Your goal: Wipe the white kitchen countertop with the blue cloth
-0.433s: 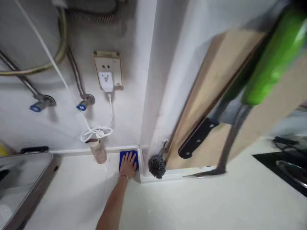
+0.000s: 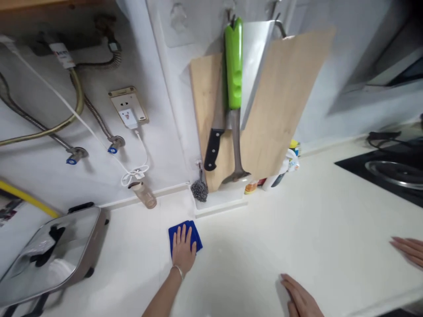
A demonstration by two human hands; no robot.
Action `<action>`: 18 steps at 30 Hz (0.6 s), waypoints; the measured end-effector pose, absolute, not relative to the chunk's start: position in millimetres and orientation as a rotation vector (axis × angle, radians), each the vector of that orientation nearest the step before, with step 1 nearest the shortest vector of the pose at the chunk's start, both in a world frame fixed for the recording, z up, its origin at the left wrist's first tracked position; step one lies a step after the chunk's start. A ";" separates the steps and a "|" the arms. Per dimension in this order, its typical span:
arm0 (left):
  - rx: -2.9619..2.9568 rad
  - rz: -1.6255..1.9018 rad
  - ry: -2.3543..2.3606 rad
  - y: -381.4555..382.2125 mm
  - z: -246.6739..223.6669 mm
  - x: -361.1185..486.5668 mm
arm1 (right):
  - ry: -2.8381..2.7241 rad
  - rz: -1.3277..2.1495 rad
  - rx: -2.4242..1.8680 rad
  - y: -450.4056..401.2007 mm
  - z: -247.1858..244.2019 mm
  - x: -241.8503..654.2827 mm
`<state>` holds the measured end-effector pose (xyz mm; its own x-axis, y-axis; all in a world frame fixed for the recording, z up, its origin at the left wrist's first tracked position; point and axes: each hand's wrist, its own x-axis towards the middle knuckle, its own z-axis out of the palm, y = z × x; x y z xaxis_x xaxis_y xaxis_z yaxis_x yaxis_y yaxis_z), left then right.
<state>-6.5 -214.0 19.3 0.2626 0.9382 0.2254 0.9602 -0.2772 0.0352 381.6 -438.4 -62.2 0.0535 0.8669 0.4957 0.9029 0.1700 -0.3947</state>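
My left hand [image 2: 183,253], with a bracelet at the wrist, lies flat with its fingers stretched out on a folded blue cloth [image 2: 195,233]. The cloth rests on the white countertop [image 2: 231,251], out from the wall corner. At the bottom edge, my right hand [image 2: 300,296] is partly in view over the counter, its fingers extended and nothing seen in them. Above and between the hands hang a wooden board [image 2: 280,97], a black-handled knife [image 2: 213,147], a green-handled tool [image 2: 234,70] and a steel scrubber [image 2: 199,190].
Another person's hand [image 2: 410,251] reaches in at the right edge. A lidded electric pan [image 2: 82,255] stands at the left, a small bottle [image 2: 145,196] by the wall. A plugged-in white cable [image 2: 142,145] hangs from the socket. At the right is a black cooktop [image 2: 373,165].
My left hand and the blue cloth have come away from the wall corner toward me. The view has swung right, and my right hand and another person's hand now show.
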 end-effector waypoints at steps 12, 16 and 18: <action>-3.002 -0.305 -1.476 -374.2 38.2 122.4 | -1.830 0.044 -1.742 -441.5 -38.9 377.5; -3.083 -0.267 -1.432 -391.9 39.3 105.1 | -1.834 0.045 -1.734 -441.9 -40.5 379.7; -3.068 -0.257 -1.449 -403.6 35.0 83.2 | -1.832 0.039 -1.737 -441.6 -38.8 378.6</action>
